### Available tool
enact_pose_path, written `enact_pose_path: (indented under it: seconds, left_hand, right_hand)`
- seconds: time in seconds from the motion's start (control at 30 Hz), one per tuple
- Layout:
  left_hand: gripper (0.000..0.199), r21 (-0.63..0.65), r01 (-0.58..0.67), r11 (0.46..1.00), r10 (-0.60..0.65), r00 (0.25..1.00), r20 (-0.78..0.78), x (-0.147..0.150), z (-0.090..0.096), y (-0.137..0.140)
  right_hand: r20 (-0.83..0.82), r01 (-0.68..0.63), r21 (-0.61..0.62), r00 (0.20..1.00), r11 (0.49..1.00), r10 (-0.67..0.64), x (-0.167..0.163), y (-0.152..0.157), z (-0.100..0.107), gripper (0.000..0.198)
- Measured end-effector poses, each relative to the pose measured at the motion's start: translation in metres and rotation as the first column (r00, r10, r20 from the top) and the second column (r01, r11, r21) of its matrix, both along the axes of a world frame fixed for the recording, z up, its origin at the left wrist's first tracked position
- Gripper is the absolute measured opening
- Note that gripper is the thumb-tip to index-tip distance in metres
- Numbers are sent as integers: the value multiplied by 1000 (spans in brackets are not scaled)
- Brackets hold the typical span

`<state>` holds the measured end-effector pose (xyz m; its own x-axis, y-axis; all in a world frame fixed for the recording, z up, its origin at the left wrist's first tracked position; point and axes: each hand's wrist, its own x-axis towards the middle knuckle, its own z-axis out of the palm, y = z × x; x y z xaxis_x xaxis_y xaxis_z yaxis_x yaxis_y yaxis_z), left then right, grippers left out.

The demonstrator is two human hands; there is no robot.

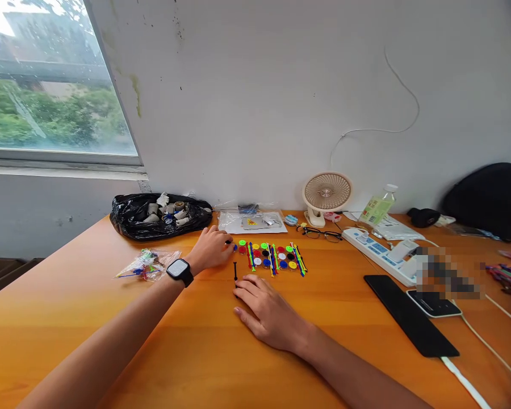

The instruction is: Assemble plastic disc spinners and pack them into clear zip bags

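My left hand, with a black watch on its wrist, is above the table at the left end of a row of small colored parts. Its fingers are closed around a small black piece, partly hidden. A blue piece lies by the fingertips. My right hand rests palm down with its fingers stretched out. Its fingertips touch or nearly touch a thin black plastic stick lying upright in view. Round plastic discs in several colors alternate with bundles of colored sticks.
Left stand a clear bag of small parts and a black plastic bag of rolls. A flat packet, fan, glasses and bottle line the back. Right are a power strip, black slab and phone.
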<state>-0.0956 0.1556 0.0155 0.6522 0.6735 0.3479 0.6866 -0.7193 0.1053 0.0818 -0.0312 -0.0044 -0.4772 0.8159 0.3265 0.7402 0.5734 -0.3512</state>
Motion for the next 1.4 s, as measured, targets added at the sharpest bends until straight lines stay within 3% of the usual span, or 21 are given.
enact_pose_path:
  seconds: [0.27, 0.37, 0.47, 0.6, 0.73, 0.87, 0.97, 1.23, 1.4]
  left_hand:
    - [20, -36, -106, 994, 107, 994, 34, -6, 10, 9]
    - [23, -38, -59, 998, 64, 985, 158, -8, 18, -14]
    - [16, -143, 64, 988, -21, 957, 288, -10, 17, -50]
    - [14, -287, 204, 936, -97, 933, 345, -12, 0, -95]
    - [14, -372, 259, 892, -112, 921, 373, -12, -16, -116]
    - [16, -356, 345, 868, -195, 898, 393, -14, -19, -116]
    - [20, -371, 356, 858, -186, 888, 421, -14, -18, -112]
    - [32, -429, 451, 783, -205, 838, 507, -17, -19, -116]
    - [41, -404, 498, 767, -254, 814, 522, -19, -16, -119]
  right_hand:
    - [11, -13, 23, 1000, 1000, 12, -1, -1, 0, 14]
    - [40, -6, 7, 999, 1000, 5, 1, -4, 3, 8]
    - [96, 9, -1, 995, 1000, -9, 9, -5, 8, 11]
    - [58, 5, -62, 998, 998, -1, 28, -5, 13, 15]
    - [-96, 26, -159, 995, 987, -42, 44, -5, 14, 25]
    - [-114, 32, -163, 992, 986, -51, 49, -7, 11, 20]
    - [-99, 19, -156, 994, 987, -35, 46, -9, 8, 13]
    - [-96, -49, -117, 995, 992, 38, 33, -12, 7, 16]
    - [-247, -19, -119, 969, 993, -11, 30, -15, 5, 12]
